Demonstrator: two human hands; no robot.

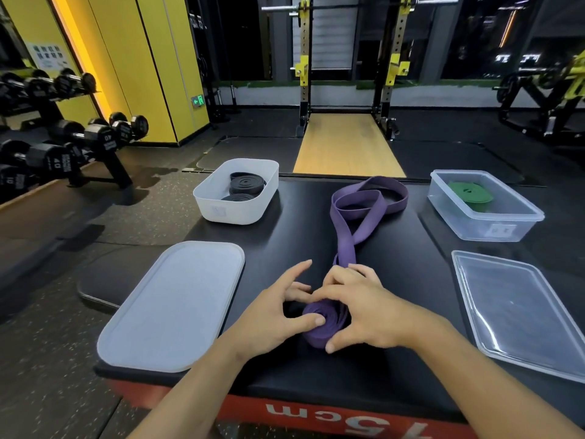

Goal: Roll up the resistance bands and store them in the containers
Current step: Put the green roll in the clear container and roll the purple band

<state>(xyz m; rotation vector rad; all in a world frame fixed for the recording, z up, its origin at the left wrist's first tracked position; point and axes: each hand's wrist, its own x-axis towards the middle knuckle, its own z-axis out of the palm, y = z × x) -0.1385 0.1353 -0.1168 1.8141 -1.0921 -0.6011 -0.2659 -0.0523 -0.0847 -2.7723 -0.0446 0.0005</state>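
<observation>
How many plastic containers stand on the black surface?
2: a white plastic container far left, holding black rolled bands; a clear plastic container far right, holding a green band.

- Left forearm (196, 384) bare, comes in from the lower left, angled up toward centre.
- Right forearm (493, 369) bare, comes in from the lower right; wrist bent inward.
- Left grip (278, 315): thumb pressed flat on the face of the purple roll (313, 336), index finger raised and splayed, other fingers bent toward the roll's far side.
- Right grip (367, 312): fingers curled over the roll's far edge, thumb tucked against its near edge.
- Both grips close together; fingertips meet above the roll.
</observation>
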